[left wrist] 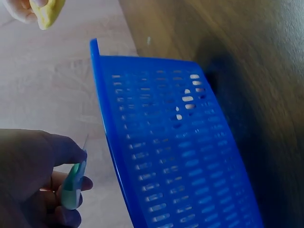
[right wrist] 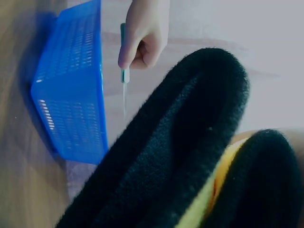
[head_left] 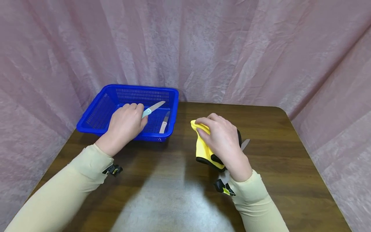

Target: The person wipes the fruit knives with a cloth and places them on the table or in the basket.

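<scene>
My left hand [head_left: 126, 121] grips a knife [head_left: 155, 106] by its pale green handle, above the blue basket [head_left: 177, 109]. The blade points up to the right in the head view; in the left wrist view the handle [left wrist: 72, 187] shows between thumb and fingers. Inside the basket lies a second knife [head_left: 164, 125] with a whitish handle. My right hand [head_left: 221, 137] pinches a folded yellow cloth [head_left: 202, 148] with black edging, right of the basket. In the right wrist view, the cloth's dark edging [right wrist: 190, 128] fills much of the foreground.
A blade [head_left: 245, 144] sticks out beyond my right hand, over the wooden table [head_left: 275, 180]; its other end is hidden. A pale piece [head_left: 224, 176] shows beside the right wrist. Behind the table hangs a pink curtain [head_left: 203, 48]. The basket stands at the back left.
</scene>
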`<state>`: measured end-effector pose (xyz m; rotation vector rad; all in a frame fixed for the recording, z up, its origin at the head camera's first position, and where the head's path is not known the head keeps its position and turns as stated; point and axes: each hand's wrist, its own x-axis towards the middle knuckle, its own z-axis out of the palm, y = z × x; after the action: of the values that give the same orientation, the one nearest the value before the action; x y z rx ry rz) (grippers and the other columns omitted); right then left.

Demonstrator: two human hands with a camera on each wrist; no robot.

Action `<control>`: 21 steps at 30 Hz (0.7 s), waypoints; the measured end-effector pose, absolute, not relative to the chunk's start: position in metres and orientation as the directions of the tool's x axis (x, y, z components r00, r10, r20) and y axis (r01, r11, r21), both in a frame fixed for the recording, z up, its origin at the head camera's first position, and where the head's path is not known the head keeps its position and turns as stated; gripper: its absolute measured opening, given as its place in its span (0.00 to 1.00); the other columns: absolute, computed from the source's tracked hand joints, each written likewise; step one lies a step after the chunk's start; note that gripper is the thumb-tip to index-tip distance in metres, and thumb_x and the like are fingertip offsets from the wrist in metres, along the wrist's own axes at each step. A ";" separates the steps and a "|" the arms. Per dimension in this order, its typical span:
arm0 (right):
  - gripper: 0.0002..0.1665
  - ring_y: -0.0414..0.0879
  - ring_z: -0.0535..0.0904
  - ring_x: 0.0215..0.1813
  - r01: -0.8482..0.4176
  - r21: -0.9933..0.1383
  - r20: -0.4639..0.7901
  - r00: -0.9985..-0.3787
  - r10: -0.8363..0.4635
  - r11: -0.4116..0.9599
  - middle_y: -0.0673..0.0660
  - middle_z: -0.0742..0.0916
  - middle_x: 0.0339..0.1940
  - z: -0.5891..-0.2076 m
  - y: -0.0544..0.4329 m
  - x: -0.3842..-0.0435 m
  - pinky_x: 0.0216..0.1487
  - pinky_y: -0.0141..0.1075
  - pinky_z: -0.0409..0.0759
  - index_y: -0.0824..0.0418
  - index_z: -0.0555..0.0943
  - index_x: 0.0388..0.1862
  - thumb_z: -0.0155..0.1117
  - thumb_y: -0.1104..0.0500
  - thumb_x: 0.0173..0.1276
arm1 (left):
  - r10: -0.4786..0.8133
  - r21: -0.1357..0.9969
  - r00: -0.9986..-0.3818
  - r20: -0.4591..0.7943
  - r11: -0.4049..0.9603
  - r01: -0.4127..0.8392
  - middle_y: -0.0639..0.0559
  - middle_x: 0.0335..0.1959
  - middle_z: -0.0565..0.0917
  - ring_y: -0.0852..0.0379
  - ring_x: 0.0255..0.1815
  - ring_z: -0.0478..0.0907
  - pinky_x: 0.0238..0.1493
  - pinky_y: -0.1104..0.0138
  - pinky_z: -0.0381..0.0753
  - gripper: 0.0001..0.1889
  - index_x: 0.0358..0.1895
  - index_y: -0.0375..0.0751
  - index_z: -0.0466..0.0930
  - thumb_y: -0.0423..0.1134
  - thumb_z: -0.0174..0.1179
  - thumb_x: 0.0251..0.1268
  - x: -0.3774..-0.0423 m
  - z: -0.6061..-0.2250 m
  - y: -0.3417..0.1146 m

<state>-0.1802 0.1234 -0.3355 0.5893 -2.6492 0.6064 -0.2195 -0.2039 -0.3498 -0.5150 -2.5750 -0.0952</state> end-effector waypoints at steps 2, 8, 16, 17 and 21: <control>0.13 0.52 0.83 0.39 -0.477 -0.319 0.427 -0.844 -0.325 0.819 0.49 0.88 0.43 -0.336 0.119 -0.183 0.37 0.50 0.81 0.45 0.94 0.53 0.80 0.57 0.72 | 0.329 -0.022 -0.820 0.469 0.932 0.361 0.41 0.22 0.74 0.38 0.22 0.76 0.20 0.46 0.75 0.17 0.29 0.36 0.71 0.36 0.71 0.70 -0.222 -0.350 -0.205; 0.12 0.52 0.84 0.41 -0.495 -0.303 0.420 -0.836 -0.352 0.814 0.49 0.89 0.42 -0.341 0.110 -0.190 0.37 0.49 0.82 0.46 0.94 0.53 0.80 0.56 0.72 | 0.256 0.039 -0.914 0.316 0.959 0.282 0.40 0.23 0.79 0.34 0.24 0.80 0.21 0.41 0.76 0.14 0.31 0.36 0.73 0.39 0.67 0.72 -0.235 -0.351 -0.205; 0.12 0.51 0.84 0.42 -0.502 -0.298 0.403 -0.837 -0.370 0.812 0.49 0.89 0.43 -0.343 0.103 -0.193 0.39 0.49 0.82 0.45 0.94 0.54 0.79 0.55 0.73 | 0.173 0.064 -0.985 0.027 0.983 0.174 0.40 0.29 0.84 0.37 0.29 0.83 0.30 0.39 0.82 0.13 0.37 0.39 0.77 0.46 0.61 0.76 -0.264 -0.352 -0.203; 0.12 0.51 0.84 0.42 -0.503 -0.295 0.402 -0.837 -0.373 0.812 0.49 0.88 0.42 -0.343 0.103 -0.194 0.39 0.49 0.82 0.45 0.94 0.54 0.79 0.55 0.73 | 0.162 0.066 -0.987 -0.008 0.985 0.161 0.41 0.30 0.84 0.38 0.29 0.82 0.32 0.39 0.82 0.13 0.37 0.39 0.77 0.46 0.61 0.77 -0.267 -0.353 -0.203; 0.12 0.52 0.84 0.41 -0.510 -0.286 0.395 -0.834 -0.385 0.811 0.49 0.88 0.42 -0.346 0.100 -0.196 0.39 0.49 0.82 0.45 0.94 0.54 0.79 0.55 0.74 | 0.134 0.082 -0.984 -0.116 0.989 0.125 0.42 0.31 0.84 0.41 0.32 0.81 0.35 0.40 0.83 0.14 0.36 0.40 0.79 0.47 0.60 0.77 -0.279 -0.359 -0.203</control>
<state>-0.1956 0.1001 -0.3455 0.6818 -2.6773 0.5527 -0.2792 -0.2028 -0.3594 -0.2130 -3.2541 -0.1223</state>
